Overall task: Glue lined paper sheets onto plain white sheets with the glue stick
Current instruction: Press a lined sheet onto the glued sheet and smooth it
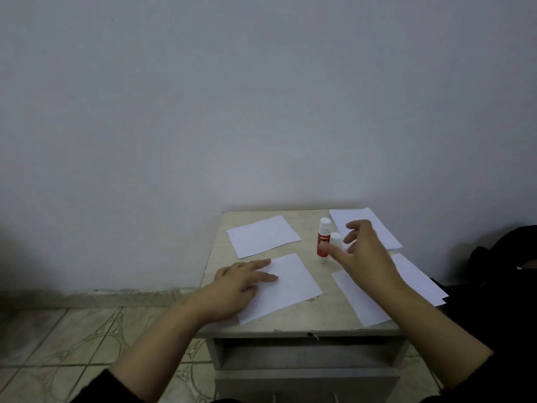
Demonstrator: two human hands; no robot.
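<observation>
A red and white glue stick (pixel 323 238) stands upright near the middle of the small table (pixel 316 312), with a white cap (pixel 336 239) just to its right. My right hand (pixel 364 251) hovers beside them with fingers spread, holding nothing. My left hand (pixel 236 286) rests flat on the left edge of a white sheet (pixel 290 283) at the front. Another white sheet (pixel 263 235) lies at the back left. Sheets lie at the back right (pixel 374 225) and front right (pixel 363 298); whether they are lined is hard to tell.
The table stands against a pale wall (pixel 261 97) and has an open shelf (pixel 305 353) under its top. Tiled floor (pixel 58 338) lies to the left. A dark bag or cloth (pixel 502 257) sits to the right of the table.
</observation>
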